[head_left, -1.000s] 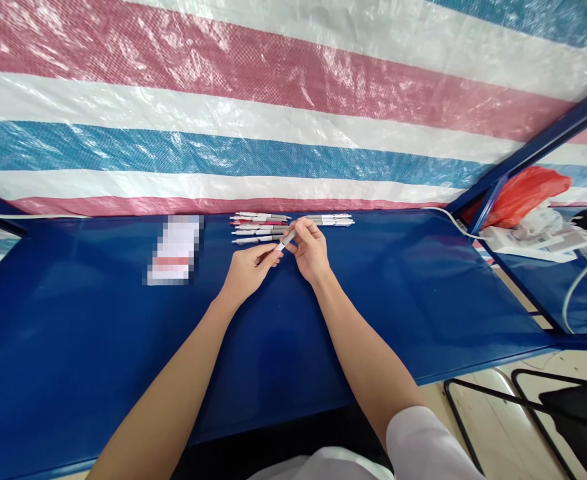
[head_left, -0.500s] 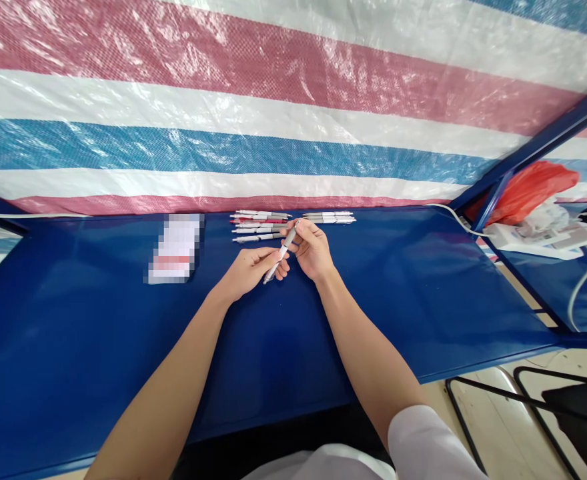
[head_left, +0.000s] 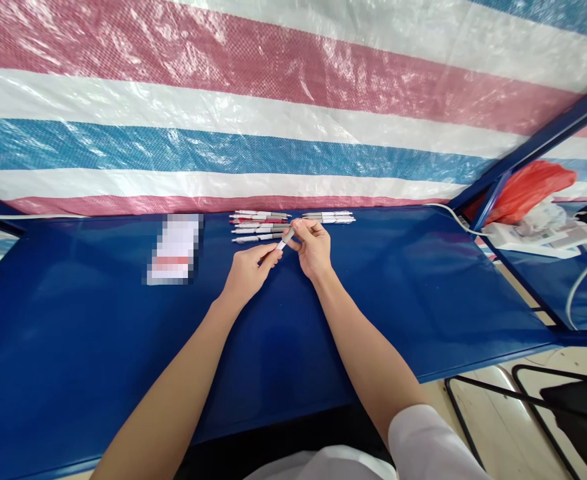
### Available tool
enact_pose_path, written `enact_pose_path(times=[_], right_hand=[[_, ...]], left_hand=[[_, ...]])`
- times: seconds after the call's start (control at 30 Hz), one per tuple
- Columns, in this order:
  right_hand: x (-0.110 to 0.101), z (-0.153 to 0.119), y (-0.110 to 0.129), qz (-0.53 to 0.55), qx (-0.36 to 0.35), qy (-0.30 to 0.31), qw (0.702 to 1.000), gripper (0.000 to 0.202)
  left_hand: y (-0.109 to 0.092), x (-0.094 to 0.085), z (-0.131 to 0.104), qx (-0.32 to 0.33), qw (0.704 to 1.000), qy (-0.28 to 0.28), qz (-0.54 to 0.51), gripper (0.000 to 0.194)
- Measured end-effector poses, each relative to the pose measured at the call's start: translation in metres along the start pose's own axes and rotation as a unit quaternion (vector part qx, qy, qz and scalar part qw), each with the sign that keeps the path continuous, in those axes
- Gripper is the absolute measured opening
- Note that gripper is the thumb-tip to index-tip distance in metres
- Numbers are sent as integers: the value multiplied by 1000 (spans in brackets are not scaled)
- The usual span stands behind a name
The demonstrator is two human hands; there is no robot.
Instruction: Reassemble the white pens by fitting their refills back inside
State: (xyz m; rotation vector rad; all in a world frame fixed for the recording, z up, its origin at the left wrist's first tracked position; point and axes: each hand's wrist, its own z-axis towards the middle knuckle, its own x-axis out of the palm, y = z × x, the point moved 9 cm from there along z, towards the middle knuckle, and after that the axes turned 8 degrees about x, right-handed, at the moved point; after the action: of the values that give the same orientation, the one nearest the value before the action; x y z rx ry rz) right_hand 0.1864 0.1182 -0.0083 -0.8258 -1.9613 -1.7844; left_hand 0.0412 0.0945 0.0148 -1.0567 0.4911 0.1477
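A white pen with a grey grip [head_left: 284, 240] is held slantwise between my two hands over the blue table [head_left: 273, 360]. My left hand [head_left: 249, 270] pinches its lower white part, and the fingers hide that end. Fingers of my right hand [head_left: 312, 248] close on the grey upper end. Just beyond my hands, several white and grey pens [head_left: 256, 228] lie in a row, with a red one among them. A smaller group of pens [head_left: 329, 217] lies to the right, behind my right hand.
A blurred white paper or packet with a red band [head_left: 173, 250] lies on the left. Behind the table hangs a striped plastic sheet [head_left: 273, 153]. At right are a blue frame post, a red bag [head_left: 533, 190], white boxes and a cable.
My left hand has turned and now wraps the lower part of the pen, whose white end showed before. The right hand's lower fingers have drawn in.
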Motion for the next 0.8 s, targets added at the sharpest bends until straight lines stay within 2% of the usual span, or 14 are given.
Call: enact_pose_path(times=[0.07,0.17,0.33,0.47,0.57,0.7,0.8], right_hand=[[1,0,1,-3,-6,6,1000,30],[6,-2,2,-2,-3,30,1000,27],[13,-3,-3,17,39,90,995,23],[12,-4,-7,22,63,95,993,20],[15,-5,-6,24,66,109,992,20],[16,-6,-5,23,61,115,991,22],[14,-5,-4,17,52,99,994,25]], left_hand=[[-1,0,1,-4,1000,2,-10,27],[2,3,1,-45,995,39,-75,29],[8,16,-7,-135,959,123,-219,36],[10,23,-11,-170,927,135,-305,33],[9,24,-11,-182,916,130,-332,32],[9,21,-10,-182,919,128,-325,30],[11,14,-7,-155,945,112,-266,30]])
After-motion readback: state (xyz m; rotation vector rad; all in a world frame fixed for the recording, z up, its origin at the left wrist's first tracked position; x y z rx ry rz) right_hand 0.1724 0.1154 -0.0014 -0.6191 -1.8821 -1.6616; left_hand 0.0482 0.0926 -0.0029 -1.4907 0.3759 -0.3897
